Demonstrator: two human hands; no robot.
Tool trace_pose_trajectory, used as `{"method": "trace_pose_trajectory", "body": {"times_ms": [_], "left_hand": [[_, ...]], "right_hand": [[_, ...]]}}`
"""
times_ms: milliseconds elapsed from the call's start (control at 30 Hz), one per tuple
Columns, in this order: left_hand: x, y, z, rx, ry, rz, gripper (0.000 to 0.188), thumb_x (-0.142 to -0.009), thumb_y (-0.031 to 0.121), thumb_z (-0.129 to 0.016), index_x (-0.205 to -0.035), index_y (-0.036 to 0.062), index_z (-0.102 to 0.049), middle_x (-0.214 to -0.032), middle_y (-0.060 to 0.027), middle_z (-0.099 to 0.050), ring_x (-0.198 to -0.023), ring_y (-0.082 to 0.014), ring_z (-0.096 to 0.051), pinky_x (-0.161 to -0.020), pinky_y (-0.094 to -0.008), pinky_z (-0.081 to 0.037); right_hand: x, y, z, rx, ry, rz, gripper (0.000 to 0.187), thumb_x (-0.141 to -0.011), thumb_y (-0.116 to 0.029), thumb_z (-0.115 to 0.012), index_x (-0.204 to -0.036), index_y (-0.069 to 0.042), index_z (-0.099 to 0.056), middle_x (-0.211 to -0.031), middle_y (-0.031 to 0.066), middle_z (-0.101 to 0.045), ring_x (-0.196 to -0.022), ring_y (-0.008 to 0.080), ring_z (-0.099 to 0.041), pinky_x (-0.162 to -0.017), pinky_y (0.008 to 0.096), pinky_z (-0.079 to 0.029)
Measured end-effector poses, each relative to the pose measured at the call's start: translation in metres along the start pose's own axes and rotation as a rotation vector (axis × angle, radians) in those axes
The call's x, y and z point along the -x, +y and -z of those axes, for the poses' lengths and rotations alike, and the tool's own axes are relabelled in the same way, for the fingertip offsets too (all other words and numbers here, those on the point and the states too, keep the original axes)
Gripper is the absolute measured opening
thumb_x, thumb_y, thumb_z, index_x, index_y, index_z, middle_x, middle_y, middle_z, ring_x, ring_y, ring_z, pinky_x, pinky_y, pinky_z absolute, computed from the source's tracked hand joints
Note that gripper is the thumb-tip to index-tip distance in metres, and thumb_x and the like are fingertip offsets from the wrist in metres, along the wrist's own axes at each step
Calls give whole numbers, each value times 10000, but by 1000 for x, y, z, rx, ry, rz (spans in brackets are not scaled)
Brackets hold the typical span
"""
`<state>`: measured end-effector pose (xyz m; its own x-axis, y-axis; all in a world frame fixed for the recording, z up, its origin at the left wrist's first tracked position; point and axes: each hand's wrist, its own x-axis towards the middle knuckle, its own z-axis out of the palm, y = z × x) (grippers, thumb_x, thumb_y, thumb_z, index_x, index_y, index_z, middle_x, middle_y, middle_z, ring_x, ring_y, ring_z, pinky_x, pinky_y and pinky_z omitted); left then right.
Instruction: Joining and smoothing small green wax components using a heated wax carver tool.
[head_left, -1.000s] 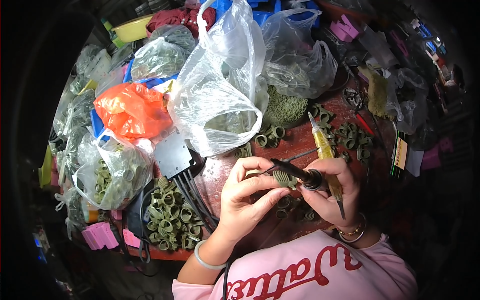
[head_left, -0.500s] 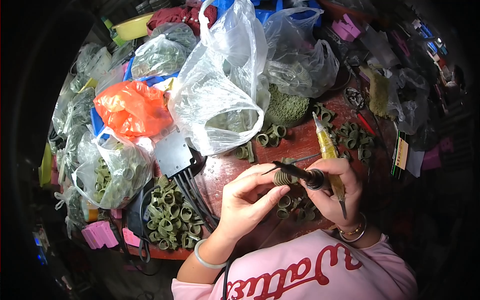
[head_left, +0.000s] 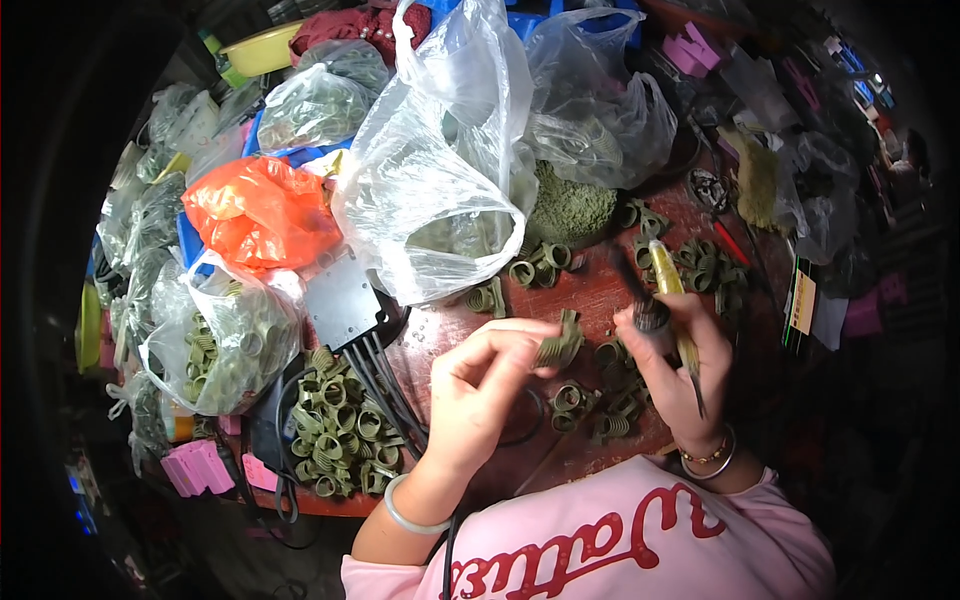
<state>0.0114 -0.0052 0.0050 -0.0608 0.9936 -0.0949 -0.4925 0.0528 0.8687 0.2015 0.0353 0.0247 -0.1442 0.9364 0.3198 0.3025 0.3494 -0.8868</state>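
Note:
Between the fingertips of my left hand (head_left: pixel 478 395) is a small olive-green ribbed ring piece (head_left: pixel 560 346), raised above the red tabletop. My right hand (head_left: pixel 688 375) is closed around two tools. One is a black-handled tool (head_left: pixel 652 316), its thin dark end blurred and pointing away from me. Beside it runs a slim yellow-wrapped tool (head_left: pixel 668 272) with a pale tip and a dark pointed lower end. The black tool is apart from the ring piece. Several similar green pieces (head_left: pixel 574 401) lie on the table just below and between my hands.
A heap of green pieces (head_left: pixel 340 430) lies left, beside a grey box (head_left: pixel 342 297) with black cables. Clear plastic bags (head_left: pixel 440 200) and an orange bag (head_left: pixel 262 212) crowd the far side. More pieces (head_left: pixel 712 270) and a sponge (head_left: pixel 757 185) are at right.
The black tool has swung away from the ring piece, and my right hand has opened a gap from my left. My left hand has turned, keeping the piece pinched.

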Motion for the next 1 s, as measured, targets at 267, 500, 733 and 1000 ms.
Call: {"method": "trace_pose_trajectory", "body": {"times_ms": [267,500,733,1000], "left_hand": [[-6,10,-1,234,127,447,230,-973,308,-541,-890,94,-542,-688,-61,-567,-522,-112,-517,-393,-203,-354],[-1,2,6,-17,44,400,119,-920,154,-643,-879,73,-567,-825,-32,-614,-639,-89,-570,-432,-181,-396],[0,3,-7,-200,2,314,277,-915,144,-651,-1146,-3,-607,-859,-24,-629,-708,-101,-622,-491,-193,-488],[-2,0,4,58,-135,434,205,-919,147,-649,-1036,-22,-659,-934,-25,-502,-715,-116,-641,-493,-198,-511]], "right_hand": [[-3,11,-5,214,-263,-61,245,-781,-52,-732,-955,-10,-565,-769,160,-641,-689,311,-671,-590,352,-490],[-1,18,-7,265,-271,13,279,-759,-8,-706,-980,-28,-538,-766,166,-629,-735,364,-658,-589,387,-488],[8,5,5,34,-135,-115,277,-765,-13,-742,-962,-29,-547,-823,49,-672,-729,109,-654,-580,262,-501],[1,-15,7,15,-110,60,311,-724,82,-749,-906,-65,-544,-744,-44,-583,-504,-39,-335,-481,153,-269]]}}
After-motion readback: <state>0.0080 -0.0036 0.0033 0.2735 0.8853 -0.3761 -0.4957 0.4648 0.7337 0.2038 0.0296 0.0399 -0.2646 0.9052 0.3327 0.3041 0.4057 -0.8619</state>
